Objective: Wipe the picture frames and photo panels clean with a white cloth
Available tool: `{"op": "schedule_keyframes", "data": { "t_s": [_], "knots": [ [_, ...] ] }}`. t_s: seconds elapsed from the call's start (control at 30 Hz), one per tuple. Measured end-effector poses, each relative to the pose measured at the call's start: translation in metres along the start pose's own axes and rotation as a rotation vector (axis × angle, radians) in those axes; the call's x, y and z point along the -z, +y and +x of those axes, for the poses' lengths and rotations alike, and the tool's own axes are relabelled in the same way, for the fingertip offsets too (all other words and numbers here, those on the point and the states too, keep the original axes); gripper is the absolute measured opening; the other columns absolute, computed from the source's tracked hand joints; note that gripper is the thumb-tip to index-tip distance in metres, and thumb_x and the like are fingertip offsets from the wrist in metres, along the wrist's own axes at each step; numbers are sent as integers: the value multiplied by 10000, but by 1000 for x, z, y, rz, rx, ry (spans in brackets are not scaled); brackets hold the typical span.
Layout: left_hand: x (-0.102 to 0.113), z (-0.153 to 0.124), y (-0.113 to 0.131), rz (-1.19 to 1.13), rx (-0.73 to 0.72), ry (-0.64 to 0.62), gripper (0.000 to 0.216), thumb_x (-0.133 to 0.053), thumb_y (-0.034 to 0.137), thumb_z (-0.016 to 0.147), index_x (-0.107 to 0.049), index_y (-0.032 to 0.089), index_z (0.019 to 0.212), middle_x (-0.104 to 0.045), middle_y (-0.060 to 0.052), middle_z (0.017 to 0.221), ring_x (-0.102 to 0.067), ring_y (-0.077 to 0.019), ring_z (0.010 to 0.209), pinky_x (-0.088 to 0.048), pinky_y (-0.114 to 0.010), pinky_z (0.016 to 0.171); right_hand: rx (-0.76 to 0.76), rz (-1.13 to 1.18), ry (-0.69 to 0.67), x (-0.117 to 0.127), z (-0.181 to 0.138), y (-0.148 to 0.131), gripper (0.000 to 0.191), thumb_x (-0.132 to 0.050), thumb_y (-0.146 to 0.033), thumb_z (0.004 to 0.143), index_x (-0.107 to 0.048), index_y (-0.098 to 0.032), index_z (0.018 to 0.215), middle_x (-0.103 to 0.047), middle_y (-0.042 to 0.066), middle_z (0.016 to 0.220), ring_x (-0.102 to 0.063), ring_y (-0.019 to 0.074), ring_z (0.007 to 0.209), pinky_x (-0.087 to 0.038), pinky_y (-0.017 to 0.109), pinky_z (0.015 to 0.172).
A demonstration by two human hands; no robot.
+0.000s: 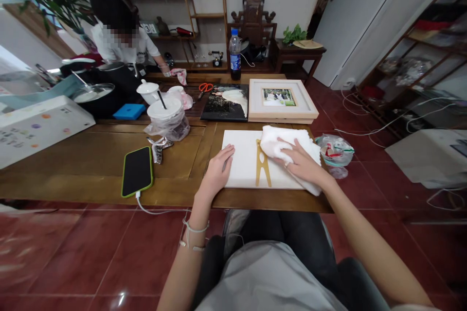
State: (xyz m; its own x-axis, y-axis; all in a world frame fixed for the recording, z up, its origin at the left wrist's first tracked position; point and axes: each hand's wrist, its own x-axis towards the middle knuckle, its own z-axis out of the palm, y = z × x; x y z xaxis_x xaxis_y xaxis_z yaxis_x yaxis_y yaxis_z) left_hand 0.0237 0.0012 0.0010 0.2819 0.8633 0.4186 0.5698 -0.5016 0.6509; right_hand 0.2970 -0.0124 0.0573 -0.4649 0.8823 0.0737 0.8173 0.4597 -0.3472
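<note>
A white rectangular panel (241, 165) lies flat at the table's front edge, with a gold A-shaped stand piece (261, 165) upon it. My left hand (219, 170) rests along the panel's left edge, its fingers stretched out and nothing in them. On the right part of the panel, my right hand (299, 159) presses down on a bunched white cloth (274, 142), fingers bent over it. The cloth covers the panel's right side and touches the top of the gold piece.
Behind the panel lie a framed photo (310, 102), a dark picture panel (222, 104) and orange-handled scissors (206, 87). A cola bottle (235, 53) stands behind them. Leftward are a lidded cup (165, 109) and a charging phone (137, 171). A person (120, 34) sits across.
</note>
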Motion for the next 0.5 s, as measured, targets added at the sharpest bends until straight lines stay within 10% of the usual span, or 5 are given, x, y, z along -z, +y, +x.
{"op": "schedule_keyframes", "data": {
  "t_s": [0.2,0.5],
  "knots": [
    [0,0,-1,-6,-2,10,323,-426,197,903,-619,158,1160,-601,-108,1271,-512,-221,1242,-388,-448,1084,-65,-226,166,-21,30,-2,363,-454,-169,811,-617,-144,1135,-458,137,1405,-228,298,1386,-102,593,1110],
    [0,1,1,-10,-3,4,325,-427,206,904,-618,143,1160,-598,-122,1273,-514,-230,1240,-386,-447,1086,155,-132,69,-18,-35,-48,339,-450,-20,622,-670,-186,820,-377,33,1466,-174,289,1404,-80,600,1122]
  ]
}}
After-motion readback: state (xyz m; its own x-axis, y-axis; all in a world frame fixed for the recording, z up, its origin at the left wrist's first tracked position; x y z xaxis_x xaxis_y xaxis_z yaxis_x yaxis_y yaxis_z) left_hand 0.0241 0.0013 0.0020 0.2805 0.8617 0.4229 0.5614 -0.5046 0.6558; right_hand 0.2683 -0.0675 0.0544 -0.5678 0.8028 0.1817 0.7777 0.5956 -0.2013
